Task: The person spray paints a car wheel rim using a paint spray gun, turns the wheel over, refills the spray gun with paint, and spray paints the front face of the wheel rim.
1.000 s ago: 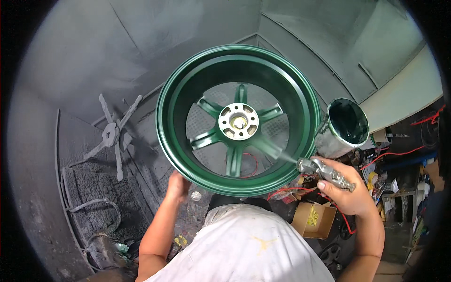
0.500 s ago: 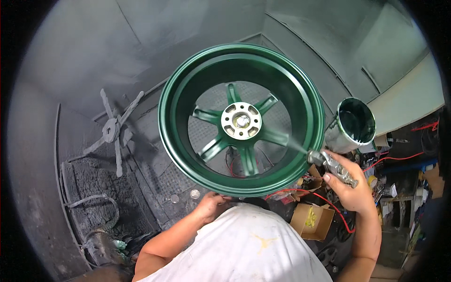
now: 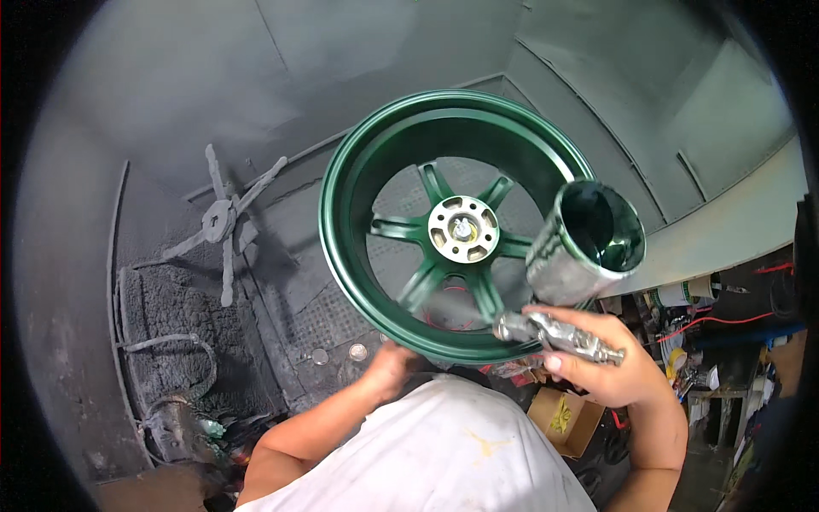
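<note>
In my right hand point(image 3: 627, 371) is a metal spray gun point(image 3: 567, 340), my fingers closed around its body. Its paint-smeared cup point(image 3: 567, 273) stands tilted above it, with dark green paint inside. The nozzle is over the near right side of a green wheel rim point(image 3: 354, 243), and a faint mist shows by the lower spokes. At the rim's middle sits a bare silver hub point(image 3: 463, 229); several green spokes run out from it. My left hand point(image 3: 395, 367) is at the rim's near left edge, its fingers hidden beneath it.
A grey-coated stand with several arms point(image 3: 219, 220) is at the left, near a rough dark mat point(image 3: 183, 299). An open cardboard box point(image 3: 576, 435) with something yellow inside lies below my right hand. A red hose point(image 3: 712, 322) and cluttered shelves are at the right.
My right hand has brought the spray gun left and nearer me, so its cup now covers the rim's right side. The spokes sit at a slightly different angle. The whole view has shifted a little.
</note>
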Available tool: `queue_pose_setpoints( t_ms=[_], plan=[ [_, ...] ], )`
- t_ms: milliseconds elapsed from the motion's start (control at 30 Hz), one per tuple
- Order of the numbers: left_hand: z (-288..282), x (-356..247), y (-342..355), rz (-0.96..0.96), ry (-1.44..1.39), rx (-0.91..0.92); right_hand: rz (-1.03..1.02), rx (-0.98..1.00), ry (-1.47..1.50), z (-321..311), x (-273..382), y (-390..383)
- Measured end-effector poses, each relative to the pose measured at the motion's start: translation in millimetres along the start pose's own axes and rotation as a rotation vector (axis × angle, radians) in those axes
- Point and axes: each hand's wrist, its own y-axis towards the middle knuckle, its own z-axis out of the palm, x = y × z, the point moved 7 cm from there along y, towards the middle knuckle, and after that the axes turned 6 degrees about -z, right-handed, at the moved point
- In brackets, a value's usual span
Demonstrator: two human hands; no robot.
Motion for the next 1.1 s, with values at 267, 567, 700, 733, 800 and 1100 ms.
queue_pose_setpoints(
  t_ms=[267,567,700,733,800,1100],
  plan=[
    [-59,43,39,-0.307,-0.119,-0.015,-0.168,-0.282,-0.114,-45,28,46],
    [-57,-10,29,-0.279,-0.338,-0.171,0.05,-0.474,-0.307,-107,-5,-1],
    [10,28,4,-0.225,-0.17,0.097,0.154,-0.365,-0.248,-99,-8,-21],
    [24,28,1,-0.23,-0.032,0.188,0.148,-0.346,-0.3,-94,-7,-25],
    [20,29,-5,-0.302,-0.091,0.199,0.1,-0.326,-0.341,-88,-13,-36],
    [-63,-20,31,-0.311,-0.462,-0.133,0.235,0.046,0.011,-18,13,-23]
  ],
)
